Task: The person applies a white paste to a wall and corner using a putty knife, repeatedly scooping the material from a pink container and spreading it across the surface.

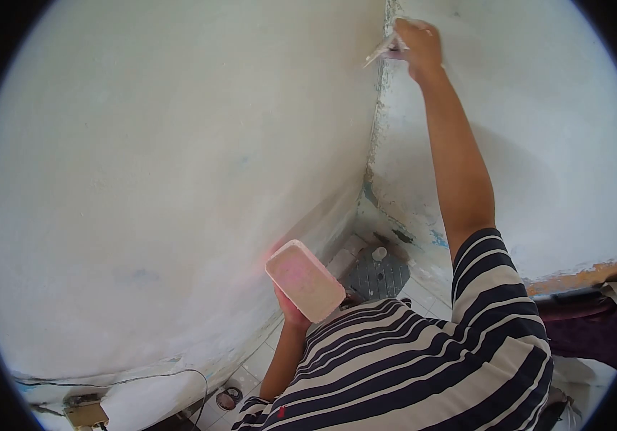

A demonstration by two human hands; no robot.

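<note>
Up at the wall corner, my right hand is closed around a putty knife. Its blade points to the left, right at the inner corner where the two white walls meet. White smears cover the fingers. Low and in front of my body, my left hand supports a pink rectangular tub from below and the side, fingers partly hidden under it. A thin, pale pinkish layer coats the inside of the tub. The corner has a rough, flaking strip running down it.
A grey slatted stool with a small white cup stands on the tiled floor below the corner. A cable runs along the left wall's foot near a brownish box. Dark purple fabric lies at the right.
</note>
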